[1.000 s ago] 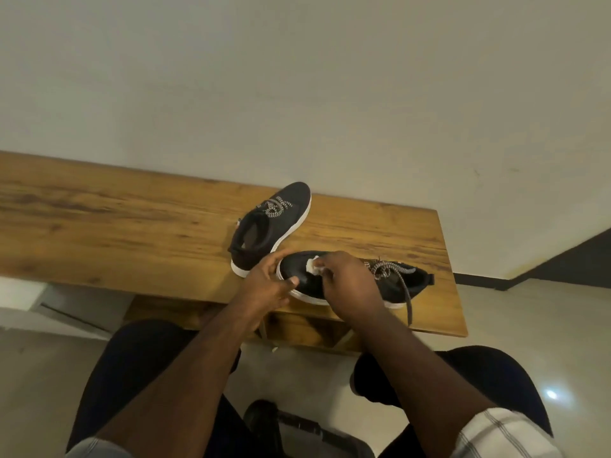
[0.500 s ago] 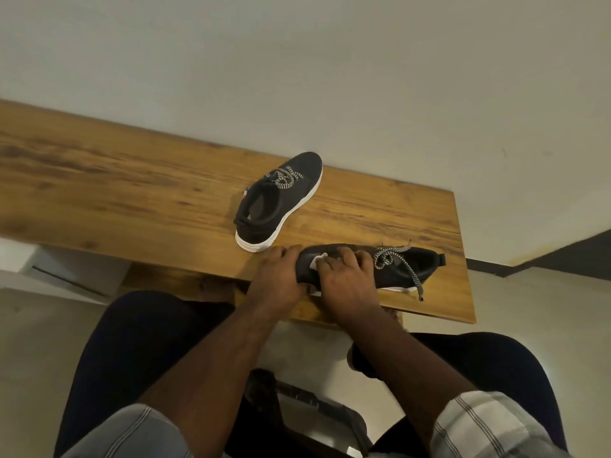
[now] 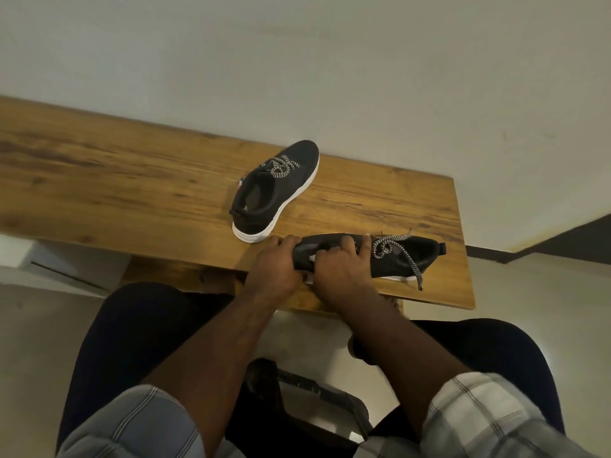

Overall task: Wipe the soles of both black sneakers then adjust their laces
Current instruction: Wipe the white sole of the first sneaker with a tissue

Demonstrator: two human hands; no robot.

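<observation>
Two black sneakers with white soles and speckled laces are on the wooden table (image 3: 132, 180). The far sneaker (image 3: 277, 190) stands upright, toe pointing away. The near sneaker (image 3: 420, 256) lies along the table's front edge, toe to the left, with a loose lace (image 3: 411, 262) trailing over the edge. My left hand (image 3: 274, 266) grips its toe. My right hand (image 3: 344, 272) curls over its forefoot, holding a white wipe (image 3: 310, 258) against it. Only small bits of the wipe show between my hands. The near sole is mostly hidden.
A pale wall rises right behind the table. The table's right end is just beyond the near sneaker's heel. My knees are under the front edge, with a dark stool frame (image 3: 314, 391) on the light floor between them.
The near sneaker has come closer to the table's front edge. My right hand, first pinching the wipe at the toe, now spreads over the forefoot. The left hand stays on the toe.
</observation>
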